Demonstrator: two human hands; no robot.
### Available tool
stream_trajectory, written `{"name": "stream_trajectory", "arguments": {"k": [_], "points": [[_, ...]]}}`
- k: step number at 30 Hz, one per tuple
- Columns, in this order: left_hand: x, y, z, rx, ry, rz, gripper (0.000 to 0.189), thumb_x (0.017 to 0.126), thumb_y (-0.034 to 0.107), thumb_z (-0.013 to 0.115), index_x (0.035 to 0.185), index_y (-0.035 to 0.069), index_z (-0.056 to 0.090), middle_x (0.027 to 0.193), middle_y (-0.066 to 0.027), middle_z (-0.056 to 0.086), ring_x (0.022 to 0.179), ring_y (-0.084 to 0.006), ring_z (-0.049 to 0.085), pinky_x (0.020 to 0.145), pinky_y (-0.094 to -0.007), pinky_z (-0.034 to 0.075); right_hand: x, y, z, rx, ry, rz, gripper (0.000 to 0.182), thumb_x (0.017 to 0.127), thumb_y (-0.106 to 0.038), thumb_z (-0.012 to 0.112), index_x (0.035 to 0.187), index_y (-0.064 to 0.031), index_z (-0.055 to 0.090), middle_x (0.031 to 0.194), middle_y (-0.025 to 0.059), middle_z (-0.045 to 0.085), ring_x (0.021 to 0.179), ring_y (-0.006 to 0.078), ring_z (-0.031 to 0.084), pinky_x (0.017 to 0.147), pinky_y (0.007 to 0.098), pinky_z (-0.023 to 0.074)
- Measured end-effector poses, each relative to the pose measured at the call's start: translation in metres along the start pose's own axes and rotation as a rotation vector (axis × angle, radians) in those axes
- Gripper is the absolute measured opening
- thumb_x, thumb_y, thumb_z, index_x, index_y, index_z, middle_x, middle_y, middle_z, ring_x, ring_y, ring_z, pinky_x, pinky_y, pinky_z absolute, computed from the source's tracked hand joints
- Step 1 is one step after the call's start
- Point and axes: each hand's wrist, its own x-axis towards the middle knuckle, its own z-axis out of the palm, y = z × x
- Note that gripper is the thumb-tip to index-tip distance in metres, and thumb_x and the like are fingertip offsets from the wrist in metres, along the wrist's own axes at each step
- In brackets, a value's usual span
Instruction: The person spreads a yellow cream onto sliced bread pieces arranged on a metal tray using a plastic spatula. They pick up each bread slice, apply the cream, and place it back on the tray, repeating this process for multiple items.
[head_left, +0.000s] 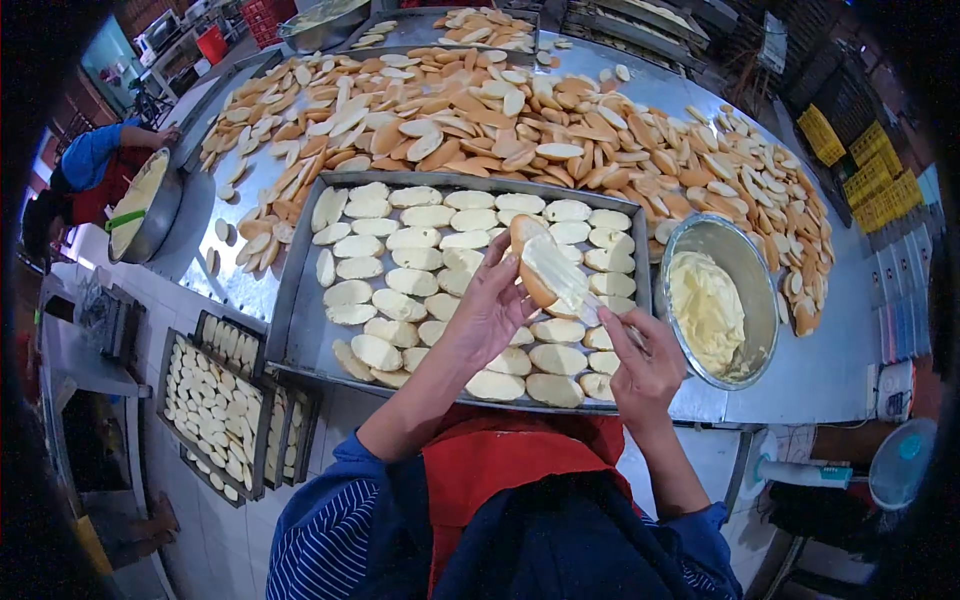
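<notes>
My left hand (491, 304) holds an oval bread slice (534, 259) tilted above the tray, its brown crust towards my fingers. In my right hand (646, 364) is a spreading knife (592, 307), whose blade lies against the pale cream on the slice's cut face. Beneath both hands, a metal baking tray (304, 330) carries rows of oval slices (411, 282) coated with pale spread. Just right of the tray stands a metal bowl (766, 300) with a mound of creamy spread (703, 311) in it.
Behind the tray, a large heap of bread slices (465, 112) covers much of the metal table (817, 382). At left, a person (97, 161) is beside another bowl (161, 217) with a green-handled tool. Filled trays (214, 409) stand low at left; yellow crates (881, 180) are at right.
</notes>
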Motion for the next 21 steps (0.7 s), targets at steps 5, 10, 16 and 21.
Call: {"name": "stream_trajectory", "arguments": {"k": [5, 10, 16, 21], "points": [[0.005, 0.006, -0.013, -0.083, 0.013, -0.008, 0.045, 0.092, 0.022, 0.053, 0.131, 0.018, 0.033, 0.129, -0.0092, 0.044, 0.117, -0.0225, 0.049, 0.095, -0.0387, 0.048, 0.013, 0.005, -0.027, -0.108, -0.112, -0.094, 0.057, 0.055, 0.006, 0.055, 0.106, -0.0157, 0.070, 0.087, 0.0024, 0.060, 0.069, 0.0191, 0.057, 0.057, 0.0310, 0.0437], [0.010, 0.009, -0.018, 0.034, 0.015, 0.038, 0.048, 0.091, 0.025, 0.054, 0.132, 0.019, 0.032, 0.128, -0.0081, 0.044, 0.117, -0.0212, 0.049, 0.092, -0.0378, 0.049, 0.019, 0.009, -0.031, -0.061, -0.014, -0.053, 0.057, 0.055, 0.006, 0.055, 0.105, -0.0168, 0.070, 0.085, 0.0015, 0.060, 0.067, 0.0186, 0.057, 0.055, 0.0310, 0.0436], [0.014, 0.012, -0.026, 0.024, 0.068, -0.007, 0.047, 0.091, 0.026, 0.054, 0.132, 0.017, 0.032, 0.126, -0.0076, 0.048, 0.113, -0.0201, 0.054, 0.090, -0.0348, 0.051, 0.014, 0.004, -0.026, -0.070, -0.084, -0.130, 0.052, 0.056, 0.003, 0.056, 0.102, -0.0163, 0.071, 0.087, 0.0020, 0.060, 0.068, 0.0179, 0.056, 0.057, 0.0318, 0.0428], [0.009, 0.010, -0.027, -0.006, 0.002, -0.089, 0.049, 0.092, 0.030, 0.052, 0.133, 0.015, 0.031, 0.128, -0.0077, 0.048, 0.115, -0.0207, 0.052, 0.092, -0.0355, 0.051, 0.006, 0.011, -0.015, -0.137, 0.034, -0.181, 0.051, 0.056, 0.000, 0.058, 0.103, -0.0162, 0.071, 0.094, 0.0003, 0.059, 0.075, 0.0180, 0.055, 0.063, 0.0312, 0.0419]]}}
